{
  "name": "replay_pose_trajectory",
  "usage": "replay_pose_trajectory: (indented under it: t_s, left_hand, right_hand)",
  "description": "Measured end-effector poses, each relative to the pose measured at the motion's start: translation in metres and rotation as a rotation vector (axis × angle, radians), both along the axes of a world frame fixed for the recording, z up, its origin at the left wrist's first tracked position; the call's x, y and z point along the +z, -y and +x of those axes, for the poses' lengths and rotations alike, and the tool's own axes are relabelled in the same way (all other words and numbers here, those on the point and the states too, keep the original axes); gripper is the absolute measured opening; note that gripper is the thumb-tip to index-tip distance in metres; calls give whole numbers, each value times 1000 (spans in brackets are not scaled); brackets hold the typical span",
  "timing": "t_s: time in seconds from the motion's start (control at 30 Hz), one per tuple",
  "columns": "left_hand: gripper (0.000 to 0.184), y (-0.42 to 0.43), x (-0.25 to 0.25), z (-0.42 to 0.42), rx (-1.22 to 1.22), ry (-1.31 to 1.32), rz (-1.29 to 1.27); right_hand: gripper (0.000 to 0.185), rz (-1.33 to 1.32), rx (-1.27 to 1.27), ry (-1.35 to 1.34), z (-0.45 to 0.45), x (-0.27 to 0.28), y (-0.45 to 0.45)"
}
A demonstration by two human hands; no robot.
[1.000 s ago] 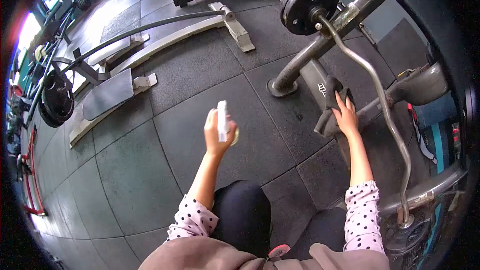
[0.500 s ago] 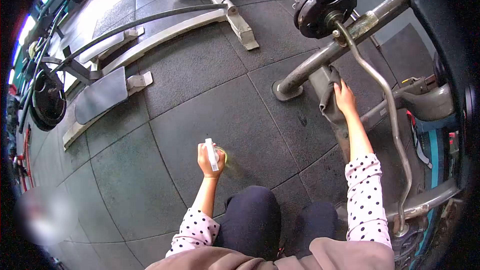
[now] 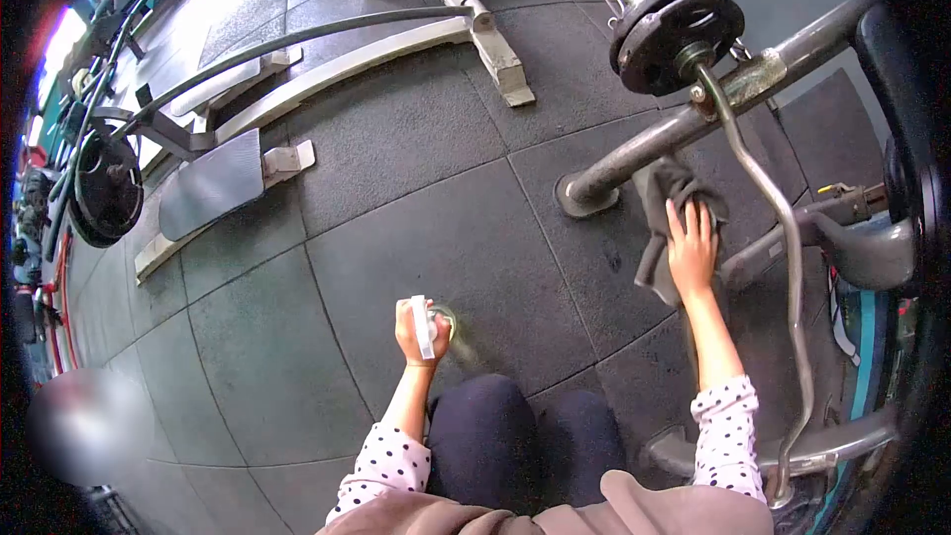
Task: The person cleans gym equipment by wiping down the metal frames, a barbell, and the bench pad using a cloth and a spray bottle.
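My left hand (image 3: 416, 337) is wrapped round a spray bottle (image 3: 424, 327) above the floor. Its white trigger head faces up; the clear, yellowish body is mostly hidden below my fingers. On the right, my right hand (image 3: 692, 253) presses a dark grey cloth (image 3: 659, 263) against the metal frame of a weight bench, fingers laid over the bunched fabric. Most of the frame part underneath is covered by the cloth. A bent curl bar (image 3: 763, 173) with black weight plates (image 3: 684, 35) runs just to the right of that hand, apart from it.
A thick grey tube (image 3: 654, 139) with a round foot crosses beyond the cloth. Another bench with a black pad (image 3: 213, 183) and pale frame stands at left, near a loaded plate (image 3: 107, 188). Dark rubber tiles (image 3: 426, 228) cover the floor. My knees are below.
My right hand and the cloth have shifted down toward me, and the cloth has spread wider with my fingers more visible on top. My left hand still holds the spray bottle.
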State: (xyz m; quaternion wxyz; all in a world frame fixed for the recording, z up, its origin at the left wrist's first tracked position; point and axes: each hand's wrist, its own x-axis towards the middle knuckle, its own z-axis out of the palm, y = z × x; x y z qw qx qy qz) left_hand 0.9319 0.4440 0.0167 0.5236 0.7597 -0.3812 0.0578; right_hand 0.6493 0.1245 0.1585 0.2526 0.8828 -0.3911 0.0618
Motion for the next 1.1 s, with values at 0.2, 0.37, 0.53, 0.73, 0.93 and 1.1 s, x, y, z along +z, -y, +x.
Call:
replay_pose_trajectory:
  t_s: [0.2, 0.37, 0.53, 0.73, 0.93, 1.1]
  left_hand:
    - [24, 1, 4, -3, 24, -48, 7]
    - [26, -1, 4, -4, 13, -70, 16]
    - [29, -5, 1, -5, 1, -101, 56]
    - [30, -5, 2, -4, -3, -43, 78]
    - [31, -5, -1, -5, 11, -83, 44]
    - [28, -3, 1, -5, 11, -85, 43]
  right_hand:
    - [53, 34, 245, 372, -15, 24, 17]
    - [56, -6, 370, 10, 73, 29, 69]
    - [32, 266, 336, -216, 139, -32, 110]
    - [32, 221, 126, -805, 195, -145, 105]
    - [30, 172, 96, -917, 211, -184, 94]
    - [32, 58, 266, -700, 186, -172, 79]
